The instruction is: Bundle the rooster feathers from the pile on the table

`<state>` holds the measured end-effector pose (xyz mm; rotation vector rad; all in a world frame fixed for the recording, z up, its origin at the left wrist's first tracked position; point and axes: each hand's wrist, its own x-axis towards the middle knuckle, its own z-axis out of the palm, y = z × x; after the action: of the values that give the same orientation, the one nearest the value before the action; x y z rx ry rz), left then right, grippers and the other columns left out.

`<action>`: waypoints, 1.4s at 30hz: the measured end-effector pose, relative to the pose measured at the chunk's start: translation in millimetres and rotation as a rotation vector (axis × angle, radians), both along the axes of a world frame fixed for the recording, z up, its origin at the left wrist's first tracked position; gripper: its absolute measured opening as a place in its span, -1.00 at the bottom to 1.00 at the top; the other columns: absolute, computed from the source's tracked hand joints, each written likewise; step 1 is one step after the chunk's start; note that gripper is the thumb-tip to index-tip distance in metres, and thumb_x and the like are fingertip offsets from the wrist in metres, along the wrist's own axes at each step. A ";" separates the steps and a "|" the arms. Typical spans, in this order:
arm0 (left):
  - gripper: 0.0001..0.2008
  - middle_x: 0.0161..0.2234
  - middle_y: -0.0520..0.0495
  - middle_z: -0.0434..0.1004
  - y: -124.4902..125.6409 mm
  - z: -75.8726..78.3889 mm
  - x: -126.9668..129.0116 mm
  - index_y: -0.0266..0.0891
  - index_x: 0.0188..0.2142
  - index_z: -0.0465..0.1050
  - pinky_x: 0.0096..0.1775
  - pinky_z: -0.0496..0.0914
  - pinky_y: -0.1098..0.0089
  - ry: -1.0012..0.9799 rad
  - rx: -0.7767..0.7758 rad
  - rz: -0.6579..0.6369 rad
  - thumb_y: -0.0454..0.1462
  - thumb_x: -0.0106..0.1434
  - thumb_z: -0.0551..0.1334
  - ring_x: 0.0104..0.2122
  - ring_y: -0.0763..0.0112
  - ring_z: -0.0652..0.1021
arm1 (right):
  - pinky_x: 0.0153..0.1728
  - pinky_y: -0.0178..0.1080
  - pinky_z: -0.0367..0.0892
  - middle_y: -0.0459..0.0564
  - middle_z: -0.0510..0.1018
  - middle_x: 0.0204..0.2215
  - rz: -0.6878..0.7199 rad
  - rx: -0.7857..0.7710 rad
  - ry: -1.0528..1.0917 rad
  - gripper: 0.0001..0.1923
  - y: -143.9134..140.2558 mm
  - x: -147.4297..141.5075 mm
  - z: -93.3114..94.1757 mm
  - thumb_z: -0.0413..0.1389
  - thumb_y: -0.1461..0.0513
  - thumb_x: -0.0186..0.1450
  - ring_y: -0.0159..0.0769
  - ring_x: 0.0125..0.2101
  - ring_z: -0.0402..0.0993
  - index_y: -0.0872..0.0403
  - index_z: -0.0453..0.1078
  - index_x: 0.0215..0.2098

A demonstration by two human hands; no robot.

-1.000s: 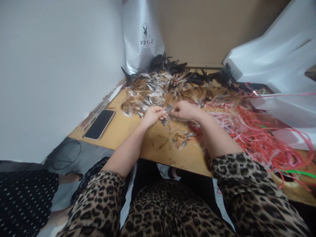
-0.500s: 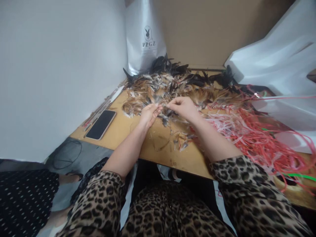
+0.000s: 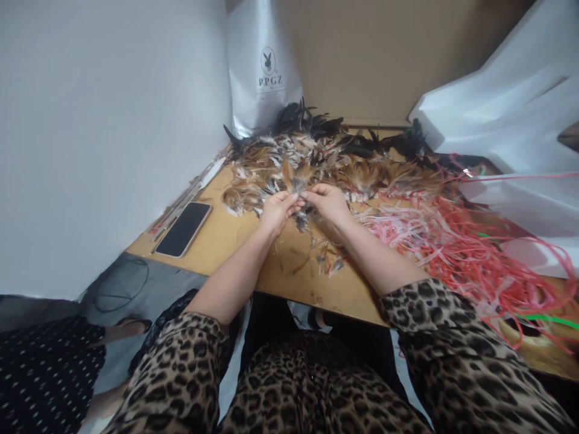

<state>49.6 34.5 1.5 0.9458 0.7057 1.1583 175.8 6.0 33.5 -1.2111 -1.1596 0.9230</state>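
My left hand (image 3: 282,211) and my right hand (image 3: 326,202) meet over the near edge of a heap of brown, white and black feathers (image 3: 362,172). Both are closed in a pinch, fingertips nearly touching. A brown feather with a fluffy grey base (image 3: 296,181) rises from between them; its lower end is hidden by the fingers. Below my hands, small loose feather scraps (image 3: 331,259) lie on the wooden tabletop (image 3: 294,280).
A phone (image 3: 184,229) lies at the table's left edge. Tangled red and pink strands (image 3: 456,247) cover the right side. A printed white bag (image 3: 266,78) stands behind the feathers; more white plastic (image 3: 497,108) is at right. Someone in a dotted garment (image 3: 49,367) is at lower left.
My right hand has come left to meet my left hand, closing the small gap between the fingertips. A brown feather now stands up between them.
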 end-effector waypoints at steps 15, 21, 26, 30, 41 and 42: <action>-0.81 -0.51 -0.04 0.52 -1.9 -0.1 -3.0 -0.38 -0.47 0.41 -0.52 0.32 0.61 0.089 -0.031 -0.174 -0.27 -0.01 0.35 -0.57 0.62 0.49 | -0.59 -0.38 0.10 -0.19 0.34 -0.69 0.088 -0.007 -0.050 -0.72 8.1 19.2 -2.1 0.25 0.09 -0.07 -0.53 -0.66 0.15 0.14 0.36 -0.58; -0.80 -0.47 -0.07 0.55 0.1 1.3 -4.1 -0.37 -0.43 0.43 -0.50 0.33 0.63 0.064 -0.040 -0.076 -0.26 0.00 0.34 -0.55 0.63 0.49 | -0.57 -0.38 0.17 -0.14 0.43 -0.64 0.077 -0.074 0.052 -0.64 2.7 13.2 1.2 0.27 0.05 -0.11 -0.53 -0.65 0.19 0.15 0.44 -0.47; -0.75 -0.47 -0.09 0.55 -2.1 0.5 -2.4 -0.37 -0.45 0.44 -0.53 0.32 0.61 0.123 0.034 -0.115 -0.21 -0.04 0.36 -0.55 0.59 0.51 | -0.50 -0.36 0.19 -0.12 0.45 -0.63 0.084 -0.064 -0.051 -0.65 -2.5 9.7 3.9 0.27 0.04 -0.12 -0.49 -0.60 0.24 0.16 0.43 -0.53; -0.73 -0.53 -0.07 0.54 -3.3 -1.1 -0.7 -0.36 -0.47 0.43 -0.47 0.35 0.58 0.163 0.044 -0.119 -0.20 -0.07 0.38 -0.49 0.51 0.55 | -0.49 -0.35 0.20 -0.13 0.44 -0.63 0.064 -0.069 -0.069 -0.70 -2.7 9.4 3.8 0.25 0.07 -0.11 -0.47 -0.58 0.26 0.14 0.39 -0.57; -0.79 -0.50 -0.09 0.54 -4.1 0.1 -3.6 -0.37 -0.48 0.45 -0.49 0.33 0.58 0.213 0.006 -0.184 -0.22 -0.02 0.34 -0.57 0.59 0.49 | -0.47 -0.35 0.19 -0.15 0.39 -0.64 0.052 -0.009 -0.135 -0.68 0.2 7.5 -1.7 0.23 0.04 -0.11 -0.47 -0.57 0.23 0.12 0.34 -0.60; -0.79 -0.50 -0.10 0.54 -3.6 -0.2 -4.0 -0.37 -0.48 0.45 -0.49 0.33 0.57 0.227 0.015 -0.181 -0.22 -0.01 0.34 -0.56 0.58 0.49 | -0.48 -0.35 0.19 -0.15 0.39 -0.64 0.063 -0.018 -0.127 -0.68 0.9 7.9 -2.8 0.23 0.04 -0.10 -0.47 -0.58 0.22 0.12 0.34 -0.60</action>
<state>45.7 30.9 1.3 1.1409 0.7762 0.9071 183.8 6.9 30.7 -1.2689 -1.2996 0.9155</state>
